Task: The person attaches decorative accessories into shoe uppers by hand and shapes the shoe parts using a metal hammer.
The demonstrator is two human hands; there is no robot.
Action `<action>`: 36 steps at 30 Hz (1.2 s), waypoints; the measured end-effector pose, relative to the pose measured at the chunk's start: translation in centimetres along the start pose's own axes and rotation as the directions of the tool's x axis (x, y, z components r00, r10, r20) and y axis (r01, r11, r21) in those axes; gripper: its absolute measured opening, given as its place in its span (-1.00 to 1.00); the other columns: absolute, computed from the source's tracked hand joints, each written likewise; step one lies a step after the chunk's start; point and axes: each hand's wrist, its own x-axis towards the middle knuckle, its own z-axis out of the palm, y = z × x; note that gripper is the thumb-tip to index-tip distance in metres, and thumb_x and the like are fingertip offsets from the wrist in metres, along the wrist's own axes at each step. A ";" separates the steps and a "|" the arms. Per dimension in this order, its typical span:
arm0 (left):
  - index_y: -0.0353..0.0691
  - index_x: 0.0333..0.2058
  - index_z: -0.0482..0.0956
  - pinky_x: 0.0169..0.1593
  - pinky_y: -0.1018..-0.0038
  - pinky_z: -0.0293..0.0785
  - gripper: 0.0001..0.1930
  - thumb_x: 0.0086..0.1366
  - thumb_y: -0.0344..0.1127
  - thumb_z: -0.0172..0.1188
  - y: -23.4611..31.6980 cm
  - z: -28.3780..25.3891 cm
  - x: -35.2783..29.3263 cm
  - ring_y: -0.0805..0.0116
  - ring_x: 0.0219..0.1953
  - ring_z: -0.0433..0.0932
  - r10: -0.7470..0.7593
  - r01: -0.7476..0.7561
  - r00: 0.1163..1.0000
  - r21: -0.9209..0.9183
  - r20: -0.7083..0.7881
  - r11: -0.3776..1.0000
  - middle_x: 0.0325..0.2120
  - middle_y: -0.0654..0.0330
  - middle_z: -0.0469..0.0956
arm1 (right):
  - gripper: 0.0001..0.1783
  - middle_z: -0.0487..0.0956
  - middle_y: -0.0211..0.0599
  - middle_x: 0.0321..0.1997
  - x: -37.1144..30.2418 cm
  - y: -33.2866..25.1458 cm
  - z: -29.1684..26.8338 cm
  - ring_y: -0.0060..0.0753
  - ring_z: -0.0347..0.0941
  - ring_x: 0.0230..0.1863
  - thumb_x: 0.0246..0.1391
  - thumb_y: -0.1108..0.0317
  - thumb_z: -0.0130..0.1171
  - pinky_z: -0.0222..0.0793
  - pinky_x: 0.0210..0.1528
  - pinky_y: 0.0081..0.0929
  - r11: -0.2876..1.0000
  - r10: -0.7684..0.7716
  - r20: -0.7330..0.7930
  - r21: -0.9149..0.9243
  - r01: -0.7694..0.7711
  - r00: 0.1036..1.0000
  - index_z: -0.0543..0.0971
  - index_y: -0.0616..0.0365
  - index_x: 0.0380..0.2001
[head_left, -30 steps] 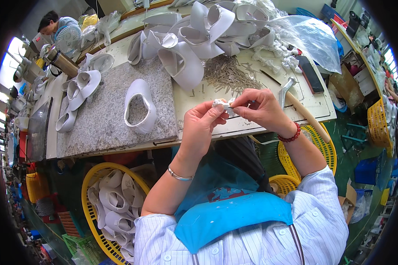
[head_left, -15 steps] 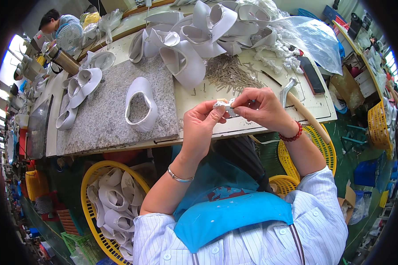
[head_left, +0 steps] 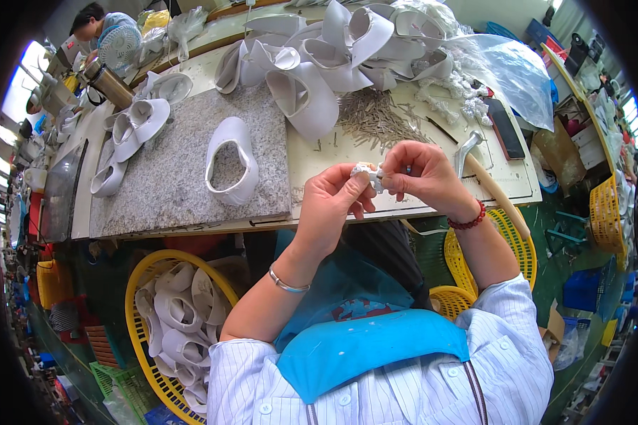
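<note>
Pinching a small white piece (head_left: pixel 369 171), your left hand (head_left: pixel 335 200) sat nearer the table (head_left: pixel 306 159)'s front edge than before; your right hand (head_left: pixel 425 176), fingertips pinched, met the piece, its hold unclear.

One left hand (head_left: pixel 335 193) and one right hand (head_left: pixel 420 172) are holding one small white piece (head_left: pixel 362 169). Two bracelets (head_left: pixel 288 281) are being worn. One hammer (head_left: pixel 498 192), one stone slab (head_left: pixel 181 163), one flask (head_left: pixel 110 83), one fan (head_left: pixel 119 48) and four yellow lattice baskets (head_left: pixel 606 212) are showing. White shoe-shaped pieces (head_left: pixel 312 110) and small pins (head_left: pixel 379 119) are lying heaped, beyond counting.

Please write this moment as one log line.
left hand: pinches small white piece; right hand: at its right end; white shoe upper: on stone slab; hammer: on worktable
</note>
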 end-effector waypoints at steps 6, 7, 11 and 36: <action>-0.34 -0.18 0.58 -0.40 0.58 0.52 -0.80 0.36 -0.31 0.17 0.1 0.3 -0.3 0.43 -0.42 0.62 0.069 -0.068 0.998 0.200 -0.002 0.977 -0.42 0.15 0.64 | -0.87 0.59 -0.47 -0.42 -0.4 -1.5 0.9 -0.74 0.48 -0.41 0.07 0.47 0.29 0.46 -0.41 -0.73 0.932 -0.079 0.000 -0.356 0.074 0.997 0.60 0.23 -0.29; -0.34 -0.20 0.58 -0.38 0.57 0.54 -0.81 0.37 -0.31 0.17 0.1 0.4 -0.3 0.41 -0.41 0.63 0.063 -0.063 0.998 0.179 0.009 0.982 -0.42 0.13 0.64 | -0.87 0.60 -0.47 -0.41 -0.4 -1.6 1.0 -0.72 0.49 -0.40 0.07 0.47 0.30 0.46 -0.39 -0.72 0.929 -0.076 0.006 -0.363 0.073 0.997 0.61 0.24 -0.28; -0.33 -0.20 0.56 -0.39 0.56 0.56 -0.82 0.37 -0.31 0.16 0.3 0.1 -0.2 0.38 -0.42 0.65 -0.040 0.042 0.998 -0.053 0.050 0.998 -0.42 0.13 0.64 | -0.84 0.60 -0.45 -0.40 -0.1 -0.8 0.1 -0.70 0.51 -0.40 0.07 0.44 0.32 0.47 -0.39 -0.71 0.999 0.024 0.039 -0.035 -0.023 0.999 0.61 0.24 -0.28; -0.37 -0.17 0.55 -0.31 0.57 0.51 -0.82 0.28 -0.44 0.21 -1.7 1.0 -0.2 0.45 -0.40 0.62 0.635 -0.514 0.734 0.807 0.238 0.292 -0.39 0.15 0.63 | -0.89 0.47 -0.37 -0.46 -0.2 -0.4 3.0 -0.54 0.41 -0.49 -0.09 0.58 0.17 0.33 -0.45 -0.53 0.717 -0.337 -0.076 -0.667 0.203 0.938 0.49 0.18 -0.44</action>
